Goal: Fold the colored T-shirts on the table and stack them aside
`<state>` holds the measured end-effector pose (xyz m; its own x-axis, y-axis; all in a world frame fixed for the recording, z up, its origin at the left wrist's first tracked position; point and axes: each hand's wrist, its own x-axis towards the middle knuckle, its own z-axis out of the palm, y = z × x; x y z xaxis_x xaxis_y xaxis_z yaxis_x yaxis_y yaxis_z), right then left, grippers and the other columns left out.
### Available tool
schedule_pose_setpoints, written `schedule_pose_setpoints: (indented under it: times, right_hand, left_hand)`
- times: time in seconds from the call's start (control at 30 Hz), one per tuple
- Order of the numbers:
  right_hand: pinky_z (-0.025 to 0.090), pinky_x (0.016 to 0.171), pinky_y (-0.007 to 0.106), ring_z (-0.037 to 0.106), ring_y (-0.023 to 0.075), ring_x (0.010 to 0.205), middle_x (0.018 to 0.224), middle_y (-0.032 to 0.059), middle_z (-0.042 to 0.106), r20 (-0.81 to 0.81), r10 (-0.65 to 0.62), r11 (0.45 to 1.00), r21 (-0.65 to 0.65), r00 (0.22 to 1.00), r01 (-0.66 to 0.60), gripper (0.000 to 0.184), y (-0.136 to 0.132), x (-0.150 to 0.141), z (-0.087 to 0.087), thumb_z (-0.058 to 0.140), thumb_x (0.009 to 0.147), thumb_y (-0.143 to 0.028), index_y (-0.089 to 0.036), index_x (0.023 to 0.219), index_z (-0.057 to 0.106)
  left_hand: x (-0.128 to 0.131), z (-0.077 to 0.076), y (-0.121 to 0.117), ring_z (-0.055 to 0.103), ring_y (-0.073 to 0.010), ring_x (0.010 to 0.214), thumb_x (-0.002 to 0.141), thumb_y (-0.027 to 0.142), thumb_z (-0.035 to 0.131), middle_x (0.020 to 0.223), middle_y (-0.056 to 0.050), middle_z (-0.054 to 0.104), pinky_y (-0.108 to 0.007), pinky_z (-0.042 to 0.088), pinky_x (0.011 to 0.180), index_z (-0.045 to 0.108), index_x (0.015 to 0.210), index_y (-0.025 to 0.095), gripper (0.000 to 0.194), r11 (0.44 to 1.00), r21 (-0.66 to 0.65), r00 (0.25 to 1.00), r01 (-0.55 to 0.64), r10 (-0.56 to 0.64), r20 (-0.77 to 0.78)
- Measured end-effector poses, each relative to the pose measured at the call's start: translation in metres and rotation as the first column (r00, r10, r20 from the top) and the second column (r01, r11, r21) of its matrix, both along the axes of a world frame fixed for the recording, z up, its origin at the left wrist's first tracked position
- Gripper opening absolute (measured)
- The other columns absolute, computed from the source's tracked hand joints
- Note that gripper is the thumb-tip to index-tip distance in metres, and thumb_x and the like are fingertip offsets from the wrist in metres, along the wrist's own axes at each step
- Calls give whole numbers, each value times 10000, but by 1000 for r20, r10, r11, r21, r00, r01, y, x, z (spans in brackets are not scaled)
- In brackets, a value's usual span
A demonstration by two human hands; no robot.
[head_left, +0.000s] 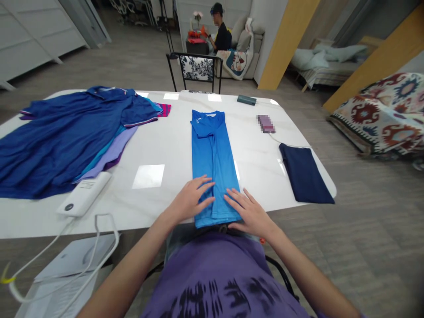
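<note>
A bright blue shirt [212, 154], folded lengthwise into a long narrow strip, lies on the white table [155, 145] running away from me. My left hand [190, 201] rests flat on its near left edge with fingers spread. On the near right edge my right hand [250, 212] also lies flat, fingers stretched out. Neither hand grips the cloth.
A pile of dark blue and purple shirts [66, 132] covers the table's left side. A folded navy garment [306, 174] lies at the right edge. A white power bank [84, 194] with cable sits near left. A person sits by a chair [195, 68] beyond the table.
</note>
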<state>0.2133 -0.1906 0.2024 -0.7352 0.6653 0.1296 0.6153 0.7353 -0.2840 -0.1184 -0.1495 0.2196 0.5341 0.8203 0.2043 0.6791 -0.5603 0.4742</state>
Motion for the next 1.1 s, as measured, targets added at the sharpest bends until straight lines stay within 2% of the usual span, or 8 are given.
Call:
schedule_pose_setpoints:
  times: [0.17, 0.3, 0.43, 0.57, 0.73, 0.83, 0.93, 1.1]
  right_hand:
    - [360, 1424, 604, 409, 298, 1730, 1869, 55, 375, 17, -15, 999, 31, 1000, 14, 971, -8, 16, -6, 738, 1010, -170, -371, 1858, 310]
    - [417, 1381, 583, 479, 276, 1689, 1830, 11, 449, 8, -15, 999, 50, 1000, 15, 921, -12, 22, -15, 672, 978, -58, -432, 1791, 454]
    - [464, 1324, 574, 572, 291, 1614, 1757, 19, 559, -30, -27, 999, 39, 999, 28, 746, -22, 24, -8, 697, 1009, -90, -441, 1664, 635]
    - [455, 1335, 538, 764, 241, 1335, 1513, 16, 771, -113, 33, 981, -189, 993, -54, 472, -46, 28, 32, 669, 1116, -213, -404, 1543, 735]
    - [594, 1195, 399, 807, 196, 1190, 1326, -13, 843, -235, 139, 860, -452, 962, -235, 397, -57, 35, 109, 601, 1177, -329, -431, 1542, 719]
    - [661, 933, 352, 816, 219, 1063, 1223, 26, 853, -283, -3, 910, -398, 959, -115, 346, -25, 28, 147, 589, 1177, -416, -433, 1479, 757]
    - [625, 821, 346, 778, 235, 921, 1080, 42, 829, -332, -173, 947, -314, 927, 64, 300, 41, 12, 172, 614, 1156, -539, -371, 1316, 805]
    - [551, 769, 331, 671, 227, 852, 908, 45, 713, -409, -293, 942, -280, 864, 187, 428, 197, -21, 162, 638, 1123, -626, -216, 1142, 759]
  left_hand:
    - [-14, -24, -82, 398, -348, 1742, 1055, 507, 740, 1843, -52, 453, -633, 385, 1446, 389, 1818, 400, 847, 993, 67, 987, 102, -92, -130]
    - [-10, -35, -92, 534, -309, 1656, 1046, 161, 616, 1730, -37, 610, -597, 480, 1379, 525, 1742, 442, 756, 985, 158, 988, 73, -50, -144]
    - [-3, -34, -94, 726, -277, 1410, 1056, 140, 592, 1471, -53, 791, -518, 614, 1153, 762, 1512, 452, 579, 980, 195, 997, 38, -24, -75]
    - [0, -8, -119, 802, -265, 1134, 1064, 318, 665, 1238, -64, 853, -505, 630, 1016, 831, 1378, 428, 372, 995, 25, 991, 96, -98, 88]
    - [3, 63, -142, 788, -239, 860, 1036, 423, 685, 959, -22, 851, -446, 649, 764, 868, 1220, 468, 264, 955, -198, 917, 221, -134, 375]
    - [5, 109, -111, 754, -230, 804, 1055, 430, 694, 900, -29, 820, -424, 642, 747, 869, 1114, 398, 188, 975, -188, 906, 117, -28, 422]
    - [6, 137, -37, 668, -189, 716, 1080, 520, 705, 786, -16, 722, -364, 593, 705, 785, 883, 282, 319, 986, -148, 862, -77, 140, 487]
    - [1, 118, 139, 635, -184, 735, 1041, 732, 681, 768, -11, 641, -303, 519, 666, 692, 837, 190, 579, 951, -190, 772, -243, 309, 556]
